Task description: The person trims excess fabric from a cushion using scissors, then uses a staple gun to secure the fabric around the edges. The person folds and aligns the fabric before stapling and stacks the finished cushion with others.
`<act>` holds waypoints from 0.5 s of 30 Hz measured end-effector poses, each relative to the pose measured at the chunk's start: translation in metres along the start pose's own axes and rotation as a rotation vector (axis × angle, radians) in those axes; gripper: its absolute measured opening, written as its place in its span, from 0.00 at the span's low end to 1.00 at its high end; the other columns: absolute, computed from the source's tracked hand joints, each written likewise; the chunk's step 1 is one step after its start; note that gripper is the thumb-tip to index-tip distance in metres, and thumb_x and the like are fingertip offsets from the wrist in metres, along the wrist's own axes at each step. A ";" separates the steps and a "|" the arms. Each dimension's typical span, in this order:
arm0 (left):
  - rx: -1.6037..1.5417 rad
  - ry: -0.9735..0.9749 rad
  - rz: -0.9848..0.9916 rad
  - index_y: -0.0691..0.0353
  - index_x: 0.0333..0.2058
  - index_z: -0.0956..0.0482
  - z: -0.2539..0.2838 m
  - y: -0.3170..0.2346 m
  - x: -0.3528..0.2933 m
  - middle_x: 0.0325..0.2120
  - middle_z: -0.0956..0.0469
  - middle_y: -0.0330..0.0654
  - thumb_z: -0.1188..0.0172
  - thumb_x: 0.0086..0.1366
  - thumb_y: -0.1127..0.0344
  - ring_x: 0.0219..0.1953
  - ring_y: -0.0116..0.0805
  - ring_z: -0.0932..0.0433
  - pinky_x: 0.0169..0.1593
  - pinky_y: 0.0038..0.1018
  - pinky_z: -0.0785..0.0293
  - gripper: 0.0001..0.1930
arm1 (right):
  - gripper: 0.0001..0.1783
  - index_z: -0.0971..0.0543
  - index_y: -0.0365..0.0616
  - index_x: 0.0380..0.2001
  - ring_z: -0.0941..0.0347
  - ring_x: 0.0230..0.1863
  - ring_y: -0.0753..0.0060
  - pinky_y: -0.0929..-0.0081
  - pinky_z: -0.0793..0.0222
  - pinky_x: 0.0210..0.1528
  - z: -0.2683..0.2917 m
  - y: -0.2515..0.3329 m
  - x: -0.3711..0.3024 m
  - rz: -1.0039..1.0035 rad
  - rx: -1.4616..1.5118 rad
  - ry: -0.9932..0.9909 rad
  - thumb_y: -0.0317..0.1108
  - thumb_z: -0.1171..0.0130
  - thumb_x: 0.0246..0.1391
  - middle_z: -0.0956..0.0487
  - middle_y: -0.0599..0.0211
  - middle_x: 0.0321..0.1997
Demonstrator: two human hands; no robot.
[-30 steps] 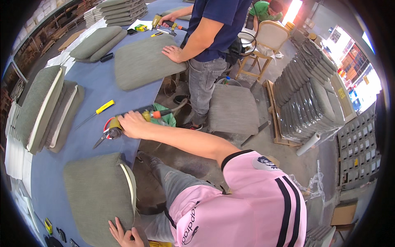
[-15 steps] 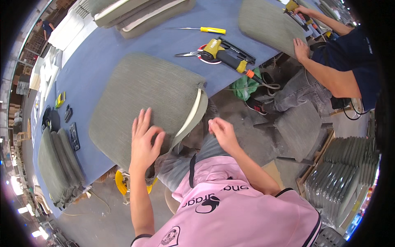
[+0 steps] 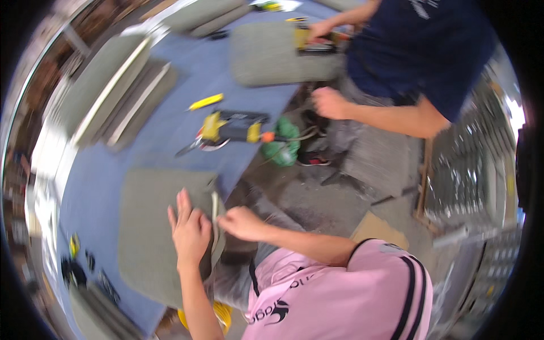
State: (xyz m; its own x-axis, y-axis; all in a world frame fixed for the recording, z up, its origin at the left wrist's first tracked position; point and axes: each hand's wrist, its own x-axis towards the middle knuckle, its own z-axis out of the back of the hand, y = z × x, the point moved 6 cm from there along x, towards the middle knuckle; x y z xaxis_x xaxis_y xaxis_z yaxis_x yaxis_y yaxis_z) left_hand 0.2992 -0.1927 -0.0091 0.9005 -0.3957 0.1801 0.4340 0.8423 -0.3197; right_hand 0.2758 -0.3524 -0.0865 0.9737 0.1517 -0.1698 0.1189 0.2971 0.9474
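A grey-green fabric-covered seat cushion [image 3: 150,232] lies on the blue table in front of me. My left hand [image 3: 191,238] rests on its top near the right edge, fingers stretched out and thumb bent. At that edge a loose fabric flap [image 3: 219,246] hangs beside a pale strip [image 3: 215,209]. Close against the flap is my right hand [image 3: 242,223], its fingers curled together; what they hold, if anything, is hidden. Beyond the cushion lie a yellow-and-black staple gun [image 3: 235,127] with a hose, scissors [image 3: 190,148] partly under it, and a yellow-handled tool [image 3: 206,102].
A co-worker's hand [image 3: 321,33] holds another staple gun [image 3: 314,44] over a second cushion [image 3: 263,59]. Stacked cushions stand at far left [image 3: 105,79] and near left [image 3: 102,311]. Plastic-wrapped panels [image 3: 462,170] stand at right. A green bag [image 3: 281,141] lies on the floor.
The view has swung to the right and is blurred. My right hand has come closer to the cushion's flap; my left stays on top. The co-worker's free hand has left the second cushion.
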 end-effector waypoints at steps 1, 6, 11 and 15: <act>-0.026 0.017 0.007 0.64 0.34 0.19 0.000 0.005 -0.002 0.81 0.40 0.60 0.39 0.70 0.68 0.83 0.61 0.42 0.82 0.65 0.54 0.06 | 0.31 0.16 0.32 0.25 0.16 0.32 0.31 0.39 0.25 0.38 -0.005 -0.001 0.004 -0.016 0.015 -0.023 0.54 0.41 0.67 0.18 0.35 0.27; -0.052 0.257 -0.043 0.61 0.32 0.20 0.021 -0.016 0.003 0.83 0.52 0.69 0.25 0.60 0.55 0.85 0.68 0.55 0.81 0.70 0.59 0.17 | 0.27 0.11 0.34 0.30 0.13 0.34 0.40 0.46 0.21 0.40 -0.003 -0.003 0.016 0.028 0.017 -0.006 0.49 0.42 0.66 0.14 0.43 0.29; 0.250 0.208 0.002 0.66 0.34 0.16 0.005 -0.032 0.010 0.80 0.50 0.77 0.26 0.58 0.50 0.84 0.71 0.51 0.81 0.66 0.53 0.22 | 0.25 0.13 0.35 0.27 0.14 0.32 0.39 0.46 0.22 0.39 0.005 0.025 0.015 0.076 -0.058 0.014 0.47 0.44 0.64 0.15 0.44 0.27; 0.339 0.003 -0.038 0.70 0.34 0.09 -0.014 -0.026 0.008 0.74 0.38 0.80 0.32 0.62 0.58 0.76 0.75 0.34 0.77 0.58 0.35 0.17 | 0.24 0.14 0.36 0.26 0.15 0.31 0.40 0.45 0.22 0.40 0.001 0.028 0.015 0.054 -0.090 0.048 0.46 0.44 0.64 0.14 0.44 0.28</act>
State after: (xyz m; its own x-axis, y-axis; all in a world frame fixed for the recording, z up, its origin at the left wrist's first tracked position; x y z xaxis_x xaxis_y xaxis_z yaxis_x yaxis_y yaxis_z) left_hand 0.2954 -0.2228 -0.0120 0.8842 -0.4298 0.1831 0.4347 0.9005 0.0143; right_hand 0.2935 -0.3426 -0.0624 0.9676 0.2139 -0.1342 0.0467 0.3706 0.9276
